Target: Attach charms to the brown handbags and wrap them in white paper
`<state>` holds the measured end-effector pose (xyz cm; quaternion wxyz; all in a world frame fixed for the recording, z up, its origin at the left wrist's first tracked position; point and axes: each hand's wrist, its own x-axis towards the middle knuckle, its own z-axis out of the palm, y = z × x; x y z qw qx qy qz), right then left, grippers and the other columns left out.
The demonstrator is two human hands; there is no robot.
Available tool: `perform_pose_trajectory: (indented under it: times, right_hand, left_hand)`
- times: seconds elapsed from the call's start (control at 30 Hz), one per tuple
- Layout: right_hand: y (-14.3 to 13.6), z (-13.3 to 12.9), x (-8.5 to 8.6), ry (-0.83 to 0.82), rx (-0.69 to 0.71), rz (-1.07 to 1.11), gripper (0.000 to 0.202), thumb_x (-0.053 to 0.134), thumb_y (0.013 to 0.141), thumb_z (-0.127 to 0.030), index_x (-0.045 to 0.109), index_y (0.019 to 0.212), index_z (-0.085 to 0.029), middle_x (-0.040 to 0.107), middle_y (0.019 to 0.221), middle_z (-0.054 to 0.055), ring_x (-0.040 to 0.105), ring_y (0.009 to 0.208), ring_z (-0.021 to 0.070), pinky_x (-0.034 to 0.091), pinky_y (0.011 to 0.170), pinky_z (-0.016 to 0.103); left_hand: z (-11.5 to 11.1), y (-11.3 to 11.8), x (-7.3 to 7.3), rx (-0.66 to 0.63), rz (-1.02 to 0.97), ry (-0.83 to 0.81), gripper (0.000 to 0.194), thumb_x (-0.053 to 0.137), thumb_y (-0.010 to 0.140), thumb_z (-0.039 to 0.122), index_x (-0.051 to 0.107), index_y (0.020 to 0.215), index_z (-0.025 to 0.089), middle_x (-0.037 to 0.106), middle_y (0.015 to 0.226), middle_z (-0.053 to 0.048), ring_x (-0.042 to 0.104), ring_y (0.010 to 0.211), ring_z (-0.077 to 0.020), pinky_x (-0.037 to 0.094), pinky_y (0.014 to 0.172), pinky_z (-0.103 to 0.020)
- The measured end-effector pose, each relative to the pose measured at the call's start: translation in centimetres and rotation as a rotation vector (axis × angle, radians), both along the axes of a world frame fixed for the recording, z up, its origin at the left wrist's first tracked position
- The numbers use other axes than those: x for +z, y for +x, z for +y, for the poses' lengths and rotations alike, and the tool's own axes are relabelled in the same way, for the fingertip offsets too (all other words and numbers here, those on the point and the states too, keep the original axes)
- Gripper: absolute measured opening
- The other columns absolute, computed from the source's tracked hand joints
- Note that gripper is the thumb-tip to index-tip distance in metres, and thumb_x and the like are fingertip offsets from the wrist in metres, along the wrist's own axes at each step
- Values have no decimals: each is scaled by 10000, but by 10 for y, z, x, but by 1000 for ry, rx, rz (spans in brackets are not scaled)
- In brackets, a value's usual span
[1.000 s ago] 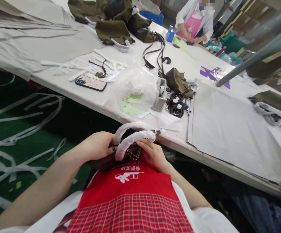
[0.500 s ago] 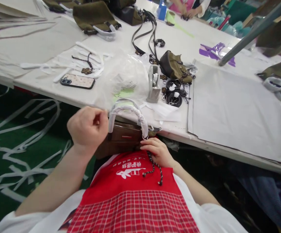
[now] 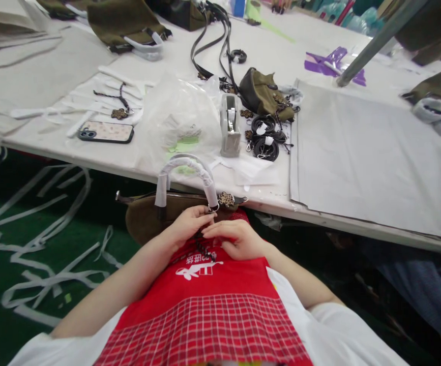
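Just below ctr frame, yr L hand pinches, prob. on the dark braided cord by the round silver metal ring; steady it w/ R hand (can't tell its grip).

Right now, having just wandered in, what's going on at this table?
A person in a red apron has both bare hands at an olive-brown handbag with white-wrapped handles. The left hand has its fingertips beside the silver metal ring at a handle's base, the right hand close by. A dark braided cord hangs below; exactly what each grips isn't clear.
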<state>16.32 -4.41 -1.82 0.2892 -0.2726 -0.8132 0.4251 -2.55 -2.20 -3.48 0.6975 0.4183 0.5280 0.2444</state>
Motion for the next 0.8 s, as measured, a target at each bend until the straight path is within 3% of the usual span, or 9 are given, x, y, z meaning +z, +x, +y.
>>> perform_pose_trajectory:
  times: [0.07, 0.13, 0.17, 0.23, 0.33, 0.43, 0.57, 0.67, 0.8]
  right_hand:
    - [5, 7, 0, 12, -273, -1, 425, 439, 755, -4, 661, 1052, -211, 718, 995, 27, 666, 896, 155, 532, 853, 286]
    - [9, 21, -1, 63, -471, -81, 410, 466, 774, -25, 646, 1097, -202, 693, 1070, 61, 638, 983, 191, 505, 917, 344]
    - [9, 28, -3, 89, -494, -133, 430, 499, 777, -47, 621, 1164, -189, 663, 1161, 87, 602, 1077, 218, 470, 979, 383]
    - [6, 42, -7, 112, -418, -230, 521, 576, 773, -106, 547, 1291, -165, 584, 1303, 127, 517, 1208, 258, 400, 1059, 436]
    - [-3, 52, -13, 105, -337, -364, 515, 640, 775, -171, 560, 1283, -174, 613, 1223, 124, 527, 1152, 274, 420, 1016, 447]
    - [-11, 46, -15, 149, -404, -442, 356, 654, 799, -206, 638, 1154, -188, 646, 1067, 105, 549, 1046, 276, 454, 939, 431]
    - [-16, 27, -12, 202, -516, -470, 318, 645, 824, -227, 634, 1139, -188, 647, 1057, 105, 560, 1000, 279, 459, 913, 422]
    - [-18, 17, -14, 167, -538, -463, 298, 665, 804, -216, 633, 1099, -190, 652, 1028, 91, 574, 977, 264, 469, 897, 397]
    - [-22, 11, -21, 97, -545, -413, 326, 703, 788, -264, 619, 1091, -180, 654, 1022, 78, 591, 972, 241, 483, 897, 368]
  left_hand:
    - [0, -3, -1, 24, -21, -37, 329, 690, 702, 456, 608, 798, 152, 545, 580, 49, 479, 505, -89, 362, 512, -215]
    - [-1, -7, -1, 5, -4, -47, 344, 669, 723, 461, 623, 863, 150, 501, 555, 66, 425, 462, -73, 301, 461, -200]
    - [-1, -9, -1, -10, 8, -44, 359, 658, 731, 466, 628, 897, 149, 493, 554, 69, 404, 449, -68, 277, 445, -198]
    - [-2, -12, -2, -24, 30, -19, 380, 645, 739, 472, 629, 935, 147, 495, 565, 67, 382, 442, -63, 256, 432, -197]
    - [-2, -15, -3, -19, 48, 32, 385, 630, 753, 473, 627, 956, 146, 508, 580, 59, 383, 448, -64, 256, 426, -196]
    - [-2, -17, -5, 9, 51, 65, 385, 604, 779, 468, 622, 993, 150, 538, 599, 51, 398, 448, -67, 267, 416, -194]
    - [-1, -17, -11, 34, 23, 72, 390, 593, 795, 487, 615, 985, 148, 617, 654, 17, 501, 477, -87, 342, 425, -198]
    - [0, -15, -16, 49, -13, 57, 419, 606, 788, 524, 624, 978, 150, 697, 783, -43, 647, 647, -154, 470, 536, -239]
    - [0, -12, -18, 51, -7, 91, 450, 642, 754, 559, 665, 964, 162, 723, 896, -70, 680, 838, -230, 536, 660, -308]
